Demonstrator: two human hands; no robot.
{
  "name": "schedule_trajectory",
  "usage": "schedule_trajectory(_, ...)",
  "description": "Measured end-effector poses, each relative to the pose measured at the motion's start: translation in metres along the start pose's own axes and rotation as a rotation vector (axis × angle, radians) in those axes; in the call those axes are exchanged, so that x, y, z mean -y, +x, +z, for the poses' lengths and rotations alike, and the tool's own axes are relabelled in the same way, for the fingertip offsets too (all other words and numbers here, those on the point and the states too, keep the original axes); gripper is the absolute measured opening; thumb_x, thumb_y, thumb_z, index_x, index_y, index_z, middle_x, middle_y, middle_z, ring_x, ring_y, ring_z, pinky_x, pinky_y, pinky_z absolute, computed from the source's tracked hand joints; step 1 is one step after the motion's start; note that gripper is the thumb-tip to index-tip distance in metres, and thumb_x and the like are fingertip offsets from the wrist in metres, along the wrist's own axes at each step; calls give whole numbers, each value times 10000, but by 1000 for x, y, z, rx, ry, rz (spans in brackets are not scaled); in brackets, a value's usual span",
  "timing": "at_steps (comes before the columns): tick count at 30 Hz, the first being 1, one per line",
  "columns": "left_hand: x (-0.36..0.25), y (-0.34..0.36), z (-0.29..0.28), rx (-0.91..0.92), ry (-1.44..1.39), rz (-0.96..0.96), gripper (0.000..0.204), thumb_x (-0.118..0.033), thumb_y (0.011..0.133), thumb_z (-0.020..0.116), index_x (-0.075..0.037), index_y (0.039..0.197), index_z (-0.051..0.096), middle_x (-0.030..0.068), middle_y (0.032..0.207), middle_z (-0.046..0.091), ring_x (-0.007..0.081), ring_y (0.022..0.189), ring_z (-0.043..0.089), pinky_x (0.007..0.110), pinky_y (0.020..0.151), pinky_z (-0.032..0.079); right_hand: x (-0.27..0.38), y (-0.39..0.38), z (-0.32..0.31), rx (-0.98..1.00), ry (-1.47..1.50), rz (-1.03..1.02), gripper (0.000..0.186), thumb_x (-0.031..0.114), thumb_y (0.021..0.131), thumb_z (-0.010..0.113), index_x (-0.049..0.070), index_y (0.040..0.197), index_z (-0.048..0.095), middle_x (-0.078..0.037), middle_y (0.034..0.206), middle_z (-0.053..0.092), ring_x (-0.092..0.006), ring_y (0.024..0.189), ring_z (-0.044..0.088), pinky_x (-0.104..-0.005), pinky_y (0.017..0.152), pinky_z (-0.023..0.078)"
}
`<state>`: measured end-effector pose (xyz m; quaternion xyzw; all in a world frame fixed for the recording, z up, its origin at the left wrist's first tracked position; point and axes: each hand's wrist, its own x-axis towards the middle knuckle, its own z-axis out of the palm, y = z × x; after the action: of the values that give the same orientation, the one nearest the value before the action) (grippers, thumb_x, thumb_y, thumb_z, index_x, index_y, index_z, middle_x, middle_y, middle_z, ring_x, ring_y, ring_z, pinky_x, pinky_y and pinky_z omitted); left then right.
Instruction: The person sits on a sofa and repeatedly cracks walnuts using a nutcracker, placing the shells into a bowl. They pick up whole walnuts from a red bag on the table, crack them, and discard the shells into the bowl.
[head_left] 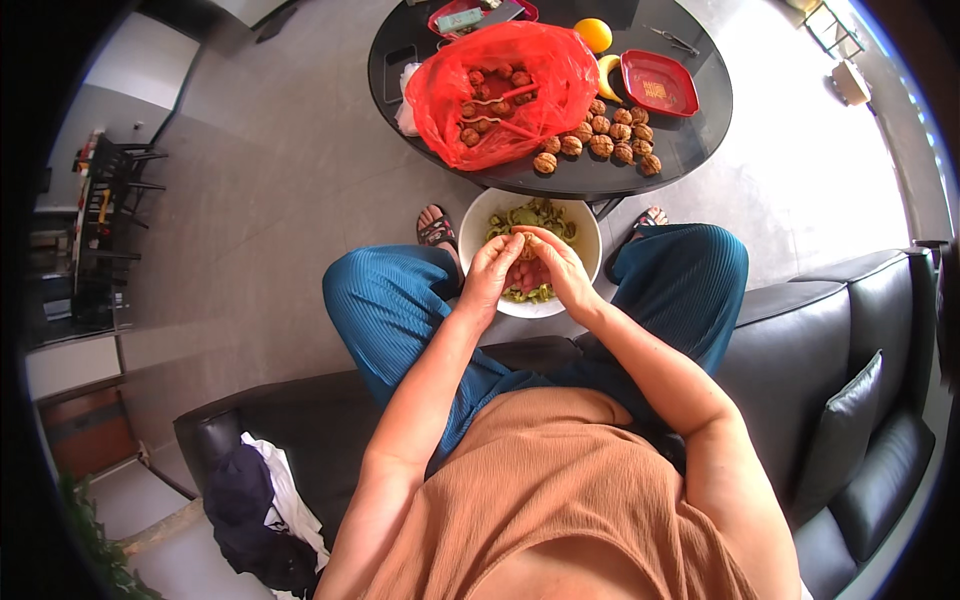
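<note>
My left hand (494, 268) and my right hand (560, 265) meet above a white bucket (594, 238) on the floor between my feet. Pinched between the fingertips of both is a walnut (527, 247), mostly covered by the fingers. Green and yellowish scraps (541, 214) lie in the bucket below; the hands hide part of them. Beyond it, on the table, several loose walnuts (601, 146) sit at the near edge. An open red plastic bag (562, 68) beside them has more walnuts (469, 137) in it.
The dark oval table (700, 150) also bears a red tray (659, 83), an orange (593, 36), a banana (609, 75), a phone (401, 72) and metal pliers or scissors (677, 40). A black sofa (790, 330) is under me, with clothes (250, 515) at its left.
</note>
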<state>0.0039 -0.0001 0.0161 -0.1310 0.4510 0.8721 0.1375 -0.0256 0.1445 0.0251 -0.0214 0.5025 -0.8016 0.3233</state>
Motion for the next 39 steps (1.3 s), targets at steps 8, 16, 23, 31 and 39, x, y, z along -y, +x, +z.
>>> schedule_trajectory(8,5,-2,-4,26,-93,2,234,-316,983,565,-87,935,557,9,737,536,103,630,524,243,557,441,-12,1,-5,-5,-62,-54,400,255,1025,388,31,1345,475,-51,776,629,-88,615,575,-212,570,491)
schedule_trajectory(16,1,-2,-4,15,-84,-9,239,-315,1004,508,-92,933,559,6,726,519,107,617,504,242,561,434,1,0,-2,0,-44,33,431,196,986,303,38,1342,486,-79,784,633,-116,628,588,-238,576,505)
schedule_trajectory(23,-10,-7,6,-40,-93,-37,282,-332,1014,472,-77,1007,592,8,750,544,115,661,525,265,628,459,12,-2,-2,3,29,74,437,238,996,273,64,1295,539,-89,780,632,-126,619,589,-246,576,511)
schedule_trajectory(31,-8,-4,4,-47,-120,-48,322,-349,1021,420,-78,956,582,28,758,565,149,666,548,293,639,480,14,-2,-2,-21,29,57,430,262,1007,285,69,1283,553,-68,768,613,-119,615,587,-237,566,504)
schedule_trajectory(39,-14,-7,5,36,-190,-40,331,-337,1024,387,-74,946,573,34,751,557,165,667,544,301,655,466,22,-5,2,94,180,68,429,341,1020,350,70,1295,537,-30,819,588,-105,684,584,-230,624,496)
